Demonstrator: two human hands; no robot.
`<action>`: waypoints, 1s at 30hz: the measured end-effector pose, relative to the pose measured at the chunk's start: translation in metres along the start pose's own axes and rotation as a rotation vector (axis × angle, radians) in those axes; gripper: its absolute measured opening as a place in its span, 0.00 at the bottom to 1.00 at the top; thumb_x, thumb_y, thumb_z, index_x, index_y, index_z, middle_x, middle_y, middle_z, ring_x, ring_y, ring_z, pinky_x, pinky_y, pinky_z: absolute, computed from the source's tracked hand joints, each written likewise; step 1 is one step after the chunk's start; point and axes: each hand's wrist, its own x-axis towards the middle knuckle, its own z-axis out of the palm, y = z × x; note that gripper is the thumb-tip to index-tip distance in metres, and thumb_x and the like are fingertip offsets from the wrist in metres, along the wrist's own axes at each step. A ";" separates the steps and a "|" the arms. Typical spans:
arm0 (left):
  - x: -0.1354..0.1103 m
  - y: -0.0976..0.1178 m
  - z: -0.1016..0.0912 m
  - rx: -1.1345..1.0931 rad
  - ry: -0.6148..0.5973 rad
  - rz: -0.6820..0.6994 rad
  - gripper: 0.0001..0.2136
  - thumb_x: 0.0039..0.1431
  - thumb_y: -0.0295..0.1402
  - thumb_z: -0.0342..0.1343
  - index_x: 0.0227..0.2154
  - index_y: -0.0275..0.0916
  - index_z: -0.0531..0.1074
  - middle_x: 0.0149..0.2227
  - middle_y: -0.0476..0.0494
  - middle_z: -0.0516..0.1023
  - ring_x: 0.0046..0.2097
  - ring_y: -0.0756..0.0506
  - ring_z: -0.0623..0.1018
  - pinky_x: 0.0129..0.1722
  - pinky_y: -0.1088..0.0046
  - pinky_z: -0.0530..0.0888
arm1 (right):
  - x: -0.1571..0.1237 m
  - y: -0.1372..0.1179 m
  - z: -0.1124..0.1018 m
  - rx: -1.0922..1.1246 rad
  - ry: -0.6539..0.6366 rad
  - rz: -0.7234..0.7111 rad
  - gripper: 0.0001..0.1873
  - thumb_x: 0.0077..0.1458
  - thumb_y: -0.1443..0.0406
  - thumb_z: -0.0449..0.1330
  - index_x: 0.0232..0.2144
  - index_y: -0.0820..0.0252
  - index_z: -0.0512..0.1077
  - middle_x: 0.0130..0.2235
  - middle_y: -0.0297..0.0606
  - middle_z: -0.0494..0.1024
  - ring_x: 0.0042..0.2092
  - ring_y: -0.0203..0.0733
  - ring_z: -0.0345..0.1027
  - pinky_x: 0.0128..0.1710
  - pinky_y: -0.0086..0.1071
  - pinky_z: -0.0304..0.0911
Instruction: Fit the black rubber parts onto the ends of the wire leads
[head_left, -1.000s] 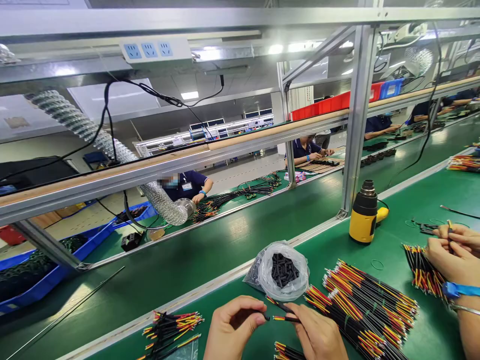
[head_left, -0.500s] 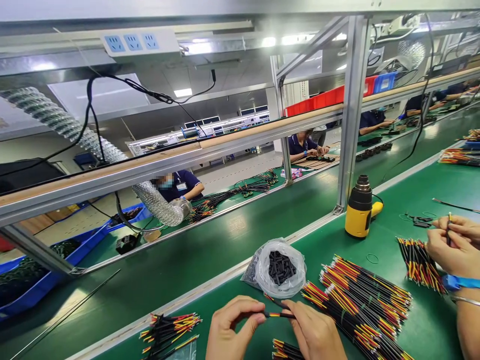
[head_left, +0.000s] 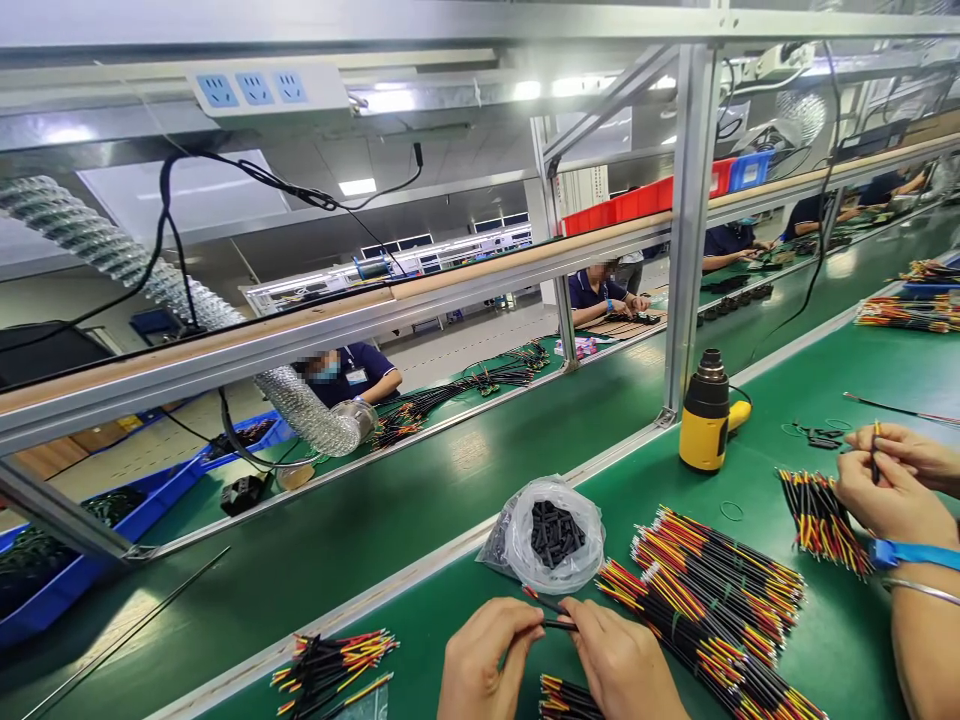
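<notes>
the left hand (head_left: 491, 660) and right hand (head_left: 619, 665) are together, pinching a short black wire (head_left: 559, 625) with red and yellow ends over the green counter (head_left: 416, 610); a large heap of wires (head_left: 705, 600) lies beside them, and a plastic bag (head_left: 553, 545) holds many black pieces.

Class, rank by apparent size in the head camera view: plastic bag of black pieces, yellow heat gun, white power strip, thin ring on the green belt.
Largest: the plastic bag. Then the white power strip and yellow heat gun, too alike to rank, the strip being farther away. Smallest: the thin ring.
</notes>
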 end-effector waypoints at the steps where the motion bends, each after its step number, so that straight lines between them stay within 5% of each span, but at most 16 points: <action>1: 0.000 -0.001 0.000 -0.014 -0.006 -0.048 0.06 0.58 0.28 0.61 0.33 0.44 0.82 0.31 0.46 0.85 0.33 0.44 0.83 0.34 0.75 0.78 | 0.000 -0.001 0.000 -0.009 0.007 -0.012 0.23 0.69 0.69 0.37 0.41 0.63 0.72 0.28 0.40 0.80 0.27 0.42 0.77 0.24 0.31 0.69; 7: -0.009 -0.009 0.020 -0.065 0.095 -0.084 0.02 0.56 0.33 0.64 0.31 0.46 0.82 0.29 0.48 0.85 0.30 0.44 0.82 0.34 0.75 0.77 | -0.002 -0.005 0.004 0.047 0.009 -0.014 0.21 0.68 0.70 0.39 0.41 0.63 0.72 0.27 0.40 0.80 0.26 0.42 0.77 0.24 0.29 0.68; 13: -0.020 -0.010 0.049 -0.377 0.282 -0.260 0.19 0.53 0.44 0.66 0.46 0.42 0.77 0.35 0.44 0.86 0.33 0.45 0.83 0.37 0.72 0.81 | -0.001 -0.001 0.002 0.236 0.012 0.046 0.16 0.65 0.71 0.43 0.45 0.62 0.70 0.34 0.42 0.83 0.32 0.42 0.80 0.30 0.27 0.72; 19: -0.020 -0.008 0.048 -0.276 0.264 -0.153 0.11 0.52 0.44 0.66 0.33 0.43 0.83 0.29 0.45 0.85 0.29 0.44 0.80 0.32 0.72 0.78 | -0.001 -0.003 -0.001 0.449 -0.018 0.060 0.15 0.63 0.73 0.45 0.45 0.58 0.68 0.34 0.38 0.82 0.34 0.40 0.79 0.33 0.27 0.73; 30: -0.020 -0.001 0.047 -0.334 0.302 -0.100 0.05 0.53 0.37 0.67 0.32 0.45 0.83 0.29 0.46 0.85 0.30 0.45 0.81 0.33 0.73 0.77 | -0.002 -0.005 -0.002 0.436 0.048 0.023 0.14 0.64 0.72 0.46 0.46 0.59 0.67 0.33 0.38 0.82 0.31 0.39 0.79 0.31 0.26 0.73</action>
